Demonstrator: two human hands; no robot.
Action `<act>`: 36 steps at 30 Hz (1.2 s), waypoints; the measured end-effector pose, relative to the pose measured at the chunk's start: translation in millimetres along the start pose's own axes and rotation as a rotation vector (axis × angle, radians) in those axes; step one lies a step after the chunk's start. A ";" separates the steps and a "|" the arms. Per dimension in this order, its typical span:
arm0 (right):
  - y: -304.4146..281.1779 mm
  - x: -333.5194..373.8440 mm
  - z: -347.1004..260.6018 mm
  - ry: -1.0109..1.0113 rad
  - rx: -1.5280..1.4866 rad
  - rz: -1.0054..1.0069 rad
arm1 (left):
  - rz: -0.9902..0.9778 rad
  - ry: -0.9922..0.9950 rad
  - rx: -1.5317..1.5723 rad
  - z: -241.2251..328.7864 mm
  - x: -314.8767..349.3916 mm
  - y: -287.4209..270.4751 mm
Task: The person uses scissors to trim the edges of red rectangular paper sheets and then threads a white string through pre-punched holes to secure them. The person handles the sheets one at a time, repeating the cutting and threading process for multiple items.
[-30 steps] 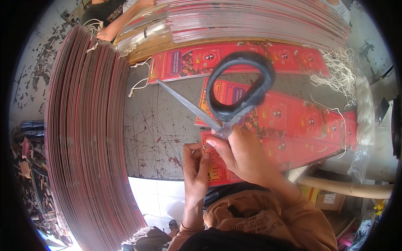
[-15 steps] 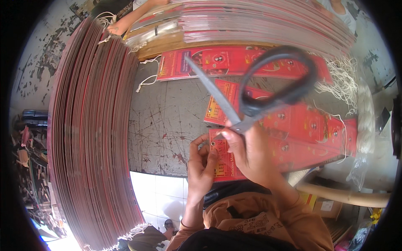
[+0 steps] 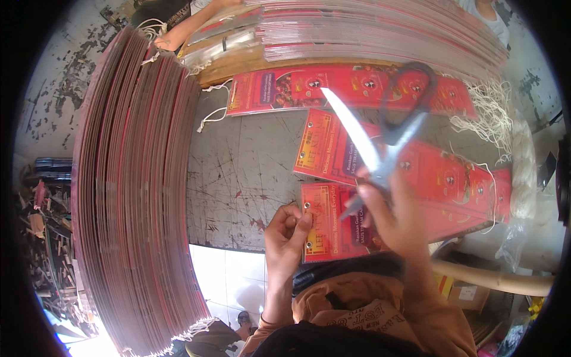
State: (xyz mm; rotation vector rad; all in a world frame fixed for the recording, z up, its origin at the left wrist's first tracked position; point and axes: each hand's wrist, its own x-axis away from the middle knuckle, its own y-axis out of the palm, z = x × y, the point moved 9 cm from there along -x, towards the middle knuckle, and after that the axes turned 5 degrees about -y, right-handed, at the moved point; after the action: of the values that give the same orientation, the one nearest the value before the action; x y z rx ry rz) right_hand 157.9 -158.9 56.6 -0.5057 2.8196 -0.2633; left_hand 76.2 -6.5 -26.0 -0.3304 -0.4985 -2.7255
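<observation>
My right hand [image 3: 389, 217] is closed around the middle of a pair of scissors [image 3: 389, 152] with dark loop handles. The blades are spread: one points up and to the left, the other down over a red printed strip [image 3: 333, 241]. Motion blurs the hand and the handles. At that nearest strip's left end, beside its metal eyelets, the thumb and fingers of my left hand [image 3: 285, 241] pinch the edge. A second red strip [image 3: 315, 146] with eyelets lies just beyond it, its far part overlapped by the scissors and my right hand.
Another red strip [image 3: 256, 95] with a white cord loop lies along the back. A tall stack of strips [image 3: 134, 196] fills the left. More bundled strips [image 3: 357, 30] and loose white cords [image 3: 493, 110] are at the far side. Another person's arm [image 3: 184, 30] reaches in there.
The scissors have swung and shifted to the right, away from my left hand, and their blades are now spread. My left hand still pinches the strip's edge, now lower down.
</observation>
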 end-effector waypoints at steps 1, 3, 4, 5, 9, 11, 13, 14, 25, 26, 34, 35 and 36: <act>-10.2 5.7 1.0 0.061 -0.029 0.030 | 0.051 0.041 0.000 0.5 1.2 -2.4; -29.7 18.2 5.5 0.172 -0.086 0.079 | 0.187 0.118 -0.149 8.8 4.3 -6.1; -39.2 25.1 8.4 0.223 -0.113 0.099 | 0.271 0.153 -0.300 18.9 7.7 -4.5; -47.2 32.0 12.7 0.273 -0.140 0.120 | 0.354 0.189 -0.451 26.8 9.7 -3.5; -61.6 54.5 23.7 0.320 -0.162 0.128 | 0.648 0.915 -0.421 64.8 44.6 -8.4; -59.4 62.6 26.8 0.355 -0.244 0.093 | 0.553 0.948 -0.254 64.9 60.0 -10.9; -48.7 66.5 28.5 0.364 -0.302 0.039 | 0.557 1.074 0.122 71.9 88.2 -10.4; -43.1 66.3 30.6 0.377 -0.286 0.010 | 0.591 1.208 0.401 73.1 108.8 -6.3; -19.0 56.4 27.6 0.372 -0.234 -0.082 | 0.270 0.924 0.352 93.0 101.2 30.2; -18.1 57.6 30.4 0.381 -0.226 -0.092 | 0.267 0.911 0.347 93.2 100.6 30.0; -10.0 64.9 36.3 0.425 -0.129 -0.194 | 0.249 0.831 0.326 91.1 93.9 27.5; -6.6 65.1 36.4 0.429 -0.099 -0.228 | 0.255 0.830 0.316 91.8 93.6 25.8; -1.5 63.9 35.0 0.410 -0.111 -0.265 | 0.260 0.830 0.298 93.3 93.3 26.5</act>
State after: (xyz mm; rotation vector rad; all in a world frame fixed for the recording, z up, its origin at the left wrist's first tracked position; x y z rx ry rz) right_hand 110.7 -188.0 9.3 -0.9504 3.1702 -0.2914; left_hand 16.3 -21.8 93.6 0.7298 -0.5437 -2.2160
